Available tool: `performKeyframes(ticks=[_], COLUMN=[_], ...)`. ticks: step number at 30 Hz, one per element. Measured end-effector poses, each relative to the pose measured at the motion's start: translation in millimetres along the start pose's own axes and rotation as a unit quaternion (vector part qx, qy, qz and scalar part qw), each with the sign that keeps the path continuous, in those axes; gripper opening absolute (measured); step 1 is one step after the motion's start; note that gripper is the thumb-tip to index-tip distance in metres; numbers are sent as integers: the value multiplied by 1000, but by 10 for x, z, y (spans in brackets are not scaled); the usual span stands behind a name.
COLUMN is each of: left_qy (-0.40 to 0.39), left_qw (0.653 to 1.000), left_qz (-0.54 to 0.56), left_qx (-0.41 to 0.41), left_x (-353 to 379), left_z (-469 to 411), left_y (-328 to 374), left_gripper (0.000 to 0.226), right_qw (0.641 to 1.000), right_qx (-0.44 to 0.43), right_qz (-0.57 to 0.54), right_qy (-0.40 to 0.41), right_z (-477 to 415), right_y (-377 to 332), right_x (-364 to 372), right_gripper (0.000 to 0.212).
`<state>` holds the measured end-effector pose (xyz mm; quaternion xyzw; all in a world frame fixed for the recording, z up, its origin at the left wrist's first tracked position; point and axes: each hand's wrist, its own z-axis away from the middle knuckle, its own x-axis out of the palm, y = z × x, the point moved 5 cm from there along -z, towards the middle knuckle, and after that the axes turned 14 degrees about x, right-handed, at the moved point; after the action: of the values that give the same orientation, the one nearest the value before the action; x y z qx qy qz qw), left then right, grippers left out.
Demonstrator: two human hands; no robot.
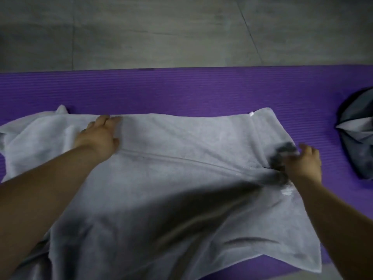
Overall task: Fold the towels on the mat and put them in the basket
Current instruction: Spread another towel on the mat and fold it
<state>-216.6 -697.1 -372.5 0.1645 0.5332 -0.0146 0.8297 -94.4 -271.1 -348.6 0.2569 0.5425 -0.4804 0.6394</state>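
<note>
Grey towel [181, 150] spread across the purple mat [181, 89], your left hand [99, 136] pressing flat near its far edge, fingers straight, your right hand [302, 162] at its right side, blurred, grasp unclear

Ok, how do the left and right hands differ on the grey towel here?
The left hand lies flat, fingers straight, pressing the grey towel near its far edge; the right hand is curled at the towel's right edge, possibly gripping it. The left hand is sharp; the right hand is motion-blurred. Both touch the same towel on the purple mat.
</note>
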Motion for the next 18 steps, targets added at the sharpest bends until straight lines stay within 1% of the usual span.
performKeyframes(ticks=[2, 4, 6, 8, 10, 12, 14, 15, 16, 17, 18], left_qy=[-12, -18, -9, 13, 63, 155, 232, 254, 266, 265, 248], left_qw=[1000, 1000, 999, 998, 995, 983, 966, 960, 956, 956, 961], left_qz=[15, 11, 41, 53, 61, 85, 97, 102, 110, 116, 115], left_qx=[1, -2, -21, -32, -41, -52, -58, -55, -51, -42, -29], left_x=[42, 78, 112, 123, 76, -93, -335, -450, -537, -598, -605], left_z=[-120, -189, -198, -181, -169, -185, -240, -278, -331, -387, -434], left_y=[17, -5, -5, 21, 37, 57, 73, 88, 96, 112, 121], left_gripper=[66, 65, 56, 42, 31, 28, 29, 30, 31, 34, 41], right_qw=[999, 997, 996, 998, 999, 993, 983, 980, 978, 975, 974], right_qx=[8, 18, 23, 19, 20, 34, -1, -24, -45, -59, -54], right_qz=[12, 38, 24, 4, -32, -103, -170, -189, -199, -213, -220], right_qy=[-39, -66, -80, -66, -24, 36, 68, 64, 50, 29, 1], right_z=[-196, -324, -360, -347, -350, -405, -538, -612, -711, -793, -873], right_y=[-197, -313, -349, -328, -314, -315, -411, -487, -546, -587, -576], right_x=[90, 182, 227, 206, 94, -125, -329, -397, -428, -442, -417], right_gripper=[52, 50, 44, 36, 31, 36, 34, 30, 34, 45, 62])
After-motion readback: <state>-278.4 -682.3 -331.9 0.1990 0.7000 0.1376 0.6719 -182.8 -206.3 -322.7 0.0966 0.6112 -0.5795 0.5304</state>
